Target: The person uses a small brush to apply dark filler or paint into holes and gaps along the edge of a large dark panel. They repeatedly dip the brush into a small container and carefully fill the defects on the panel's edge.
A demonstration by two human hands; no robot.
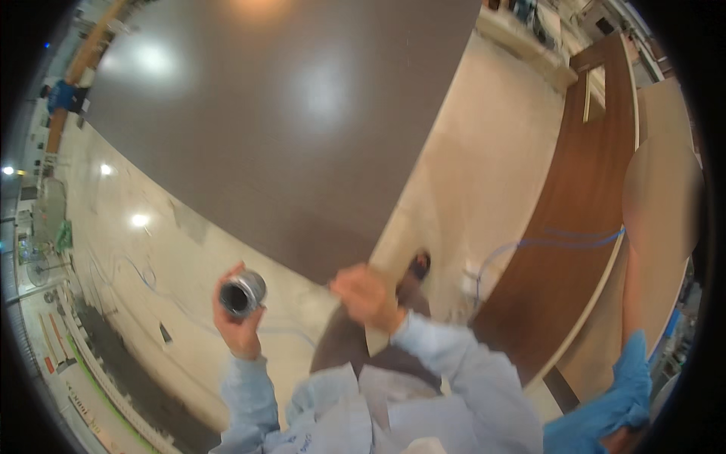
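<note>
At the near edge of the large dark brown panel (287,129), the left hand (238,321) is wrapped around a grey cylindrical can (242,293), open mouth up; the blurred right hand (367,296) rests on the panel's near corner, holding nothing discernible; the panel's face looks bare, work seemingly unbegun.

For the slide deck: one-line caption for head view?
Left hand holds a metal can; right hand grips dark panel edge.

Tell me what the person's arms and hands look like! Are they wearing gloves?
No gloves: both hands are bare. The left hand and the right hand each come out of a long, loose, pale blue sleeve that reaches the wrist. The fabric looks soft and wrinkled, like a work shirt. No watch or rings can be made out, though the right hand is blurred.
</note>
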